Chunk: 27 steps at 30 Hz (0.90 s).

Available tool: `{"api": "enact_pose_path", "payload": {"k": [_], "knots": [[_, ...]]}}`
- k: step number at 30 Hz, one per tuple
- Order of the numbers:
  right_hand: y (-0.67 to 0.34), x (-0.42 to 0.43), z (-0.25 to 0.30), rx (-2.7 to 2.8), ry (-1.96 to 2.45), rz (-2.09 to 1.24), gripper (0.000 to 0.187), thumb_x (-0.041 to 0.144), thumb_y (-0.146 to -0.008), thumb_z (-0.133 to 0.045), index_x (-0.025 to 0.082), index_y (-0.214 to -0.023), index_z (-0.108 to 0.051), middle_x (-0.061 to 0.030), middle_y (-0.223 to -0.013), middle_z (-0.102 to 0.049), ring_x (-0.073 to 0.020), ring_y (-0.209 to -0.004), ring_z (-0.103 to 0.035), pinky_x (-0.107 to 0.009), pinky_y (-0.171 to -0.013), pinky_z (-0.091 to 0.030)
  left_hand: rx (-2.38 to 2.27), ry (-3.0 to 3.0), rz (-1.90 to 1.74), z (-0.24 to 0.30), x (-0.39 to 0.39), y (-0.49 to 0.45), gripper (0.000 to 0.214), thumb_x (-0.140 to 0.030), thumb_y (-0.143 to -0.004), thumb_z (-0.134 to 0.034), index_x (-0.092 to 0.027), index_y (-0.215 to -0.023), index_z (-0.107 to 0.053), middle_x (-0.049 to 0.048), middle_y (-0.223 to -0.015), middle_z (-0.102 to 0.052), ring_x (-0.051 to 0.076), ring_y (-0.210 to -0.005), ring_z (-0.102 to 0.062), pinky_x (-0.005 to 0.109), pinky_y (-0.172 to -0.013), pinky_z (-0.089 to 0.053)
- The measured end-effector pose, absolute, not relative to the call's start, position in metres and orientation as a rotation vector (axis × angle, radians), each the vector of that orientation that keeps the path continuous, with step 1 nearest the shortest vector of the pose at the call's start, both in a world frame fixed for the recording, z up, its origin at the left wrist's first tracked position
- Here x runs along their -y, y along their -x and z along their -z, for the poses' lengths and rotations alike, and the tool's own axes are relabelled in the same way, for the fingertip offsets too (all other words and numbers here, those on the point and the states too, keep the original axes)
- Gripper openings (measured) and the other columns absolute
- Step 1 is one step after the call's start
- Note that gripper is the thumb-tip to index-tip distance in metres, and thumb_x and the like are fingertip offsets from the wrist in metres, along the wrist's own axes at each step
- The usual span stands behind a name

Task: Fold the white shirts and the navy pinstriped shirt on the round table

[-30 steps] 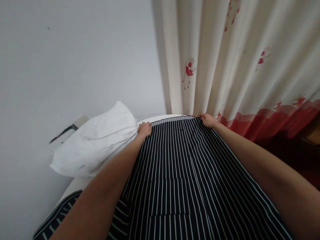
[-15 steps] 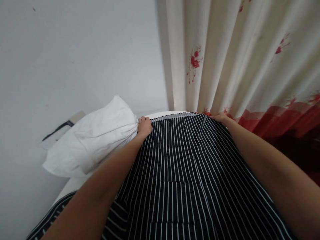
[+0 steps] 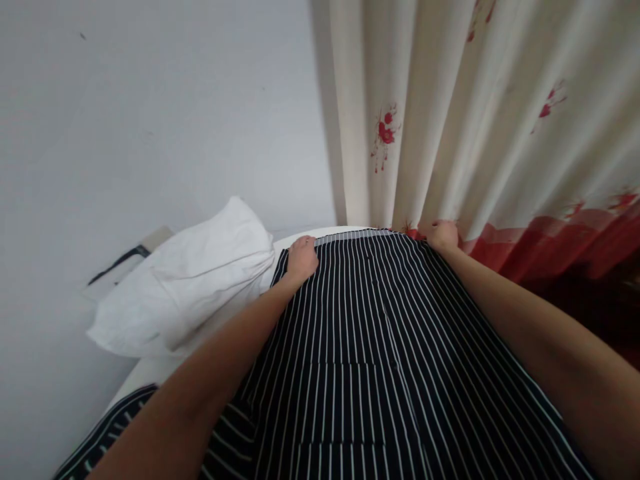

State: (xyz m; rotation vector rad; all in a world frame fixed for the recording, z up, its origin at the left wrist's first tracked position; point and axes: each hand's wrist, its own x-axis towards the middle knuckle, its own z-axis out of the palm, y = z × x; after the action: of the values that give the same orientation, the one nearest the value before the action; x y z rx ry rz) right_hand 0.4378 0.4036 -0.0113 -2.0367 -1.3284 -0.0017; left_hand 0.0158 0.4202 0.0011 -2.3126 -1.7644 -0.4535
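A black cloth with thin white stripes [image 3: 365,347] lies spread over a white surface [image 3: 150,370], reaching from the far edge down to the bottom of the view. My left hand [image 3: 302,257] rests at the cloth's far left corner, fingers curled closed on the fabric. My right hand [image 3: 443,235] is at the far right corner against the curtain, fingers bent and closed on the cloth's edge. Both of my forearms stretch forward over the cloth.
A white pillow [image 3: 185,287] lies to the left of the cloth, beside my left hand. A cream curtain with red flowers and a red hem [image 3: 475,133] hangs behind. A grey wall [image 3: 150,120] fills the left, with a dark cable [image 3: 117,263] by the pillow.
My left hand has slid right, away from the pillow and onto the cloth's corner. My right hand has shifted slightly right along the far edge and curled tighter.
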Motion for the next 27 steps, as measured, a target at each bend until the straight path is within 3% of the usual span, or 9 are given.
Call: {"api": "enact_pose_path", "payload": {"k": [2, 5, 7, 13, 18, 22, 27], "knots": [[-0.414, -0.396, 0.010, 1.412, 2.045, 0.056, 0.036, 0.029, -0.093, -0.048, 0.011, -0.116, -0.069, -0.0227, -0.127, -0.062, -0.0342, -0.119, -0.056, -0.051, -0.103, -0.043, 1.683, 2.456, 0.370, 0.002, -0.411, -0.029, 0.049, -0.032, -0.101, -0.033, -0.020, -0.146, -0.047, 0.0116, -0.156, -0.042, 0.031, -0.146, -0.033, 0.051, -0.119, -0.026], [-0.369, -0.382, 0.010, 1.784, 1.966, 0.069, 0.044, 0.038, -0.097, -0.043, 0.016, -0.131, -0.063, -0.0183, -0.145, -0.052, -0.0332, -0.133, -0.047, -0.050, -0.110, -0.036, 1.822, 2.584, 0.160, 0.010, -0.403, -0.041, 0.063, -0.058, -0.100, -0.023, -0.031, -0.155, -0.035, 0.0042, -0.166, -0.026, 0.038, -0.152, -0.019, 0.064, -0.119, -0.018], [-0.342, -0.371, 0.014, 1.999, 1.922, -0.004, 0.053, 0.046, -0.099, -0.040, 0.018, -0.143, -0.053, -0.0153, -0.155, -0.042, -0.0321, -0.142, -0.037, -0.052, -0.115, -0.030, 1.935, 2.579, 0.102, 0.014, -0.404, -0.038, 0.068, -0.066, -0.098, -0.018, -0.036, -0.157, -0.030, 0.0008, -0.168, -0.019, 0.040, -0.152, -0.015, 0.067, -0.118, -0.016], [-0.318, -0.353, 0.027, 2.135, 2.013, -0.082, 0.064, 0.054, -0.102, -0.027, 0.020, -0.155, -0.036, -0.0130, -0.165, -0.025, -0.0307, -0.153, -0.018, -0.056, -0.121, -0.013, 2.158, 2.344, 0.113, 0.010, -0.421, 0.005, 0.070, -0.060, -0.099, -0.014, -0.028, -0.158, -0.031, 0.0057, -0.167, -0.021, 0.037, -0.153, -0.016, 0.064, -0.119, -0.016], [-0.319, -0.353, 0.023, 2.141, 2.019, -0.099, 0.065, 0.055, -0.102, -0.027, 0.021, -0.156, -0.035, -0.0128, -0.166, -0.023, -0.0304, -0.153, -0.017, -0.056, -0.121, -0.012, 1.976, 2.307, 0.243, 0.007, -0.405, -0.012, 0.062, -0.050, -0.101, -0.022, -0.023, -0.156, -0.034, 0.0102, -0.165, -0.025, 0.037, -0.152, -0.018, 0.062, -0.119, -0.015], [-0.318, -0.354, 0.021, 2.122, 1.997, -0.117, 0.066, 0.055, -0.101, -0.029, 0.019, -0.157, -0.032, -0.0133, -0.166, -0.022, -0.0301, -0.153, -0.018, -0.056, -0.122, -0.013, 1.775, 2.568, 0.259, 0.013, -0.380, -0.054, 0.063, -0.061, -0.099, -0.022, -0.036, -0.156, -0.033, 0.0018, -0.167, -0.022, 0.036, -0.153, -0.015, 0.064, -0.119, -0.013], [-0.342, -0.353, 0.025, 2.061, 1.987, -0.064, 0.065, 0.051, -0.102, -0.031, 0.014, -0.154, -0.037, -0.0165, -0.164, -0.027, -0.0293, -0.151, -0.024, -0.052, -0.121, -0.019, 1.874, 2.595, 0.234, 0.017, -0.368, -0.068, 0.067, -0.065, -0.098, -0.018, -0.035, -0.156, -0.032, 0.0011, -0.167, -0.022, 0.036, -0.153, -0.013, 0.064, -0.120, -0.011]]}}
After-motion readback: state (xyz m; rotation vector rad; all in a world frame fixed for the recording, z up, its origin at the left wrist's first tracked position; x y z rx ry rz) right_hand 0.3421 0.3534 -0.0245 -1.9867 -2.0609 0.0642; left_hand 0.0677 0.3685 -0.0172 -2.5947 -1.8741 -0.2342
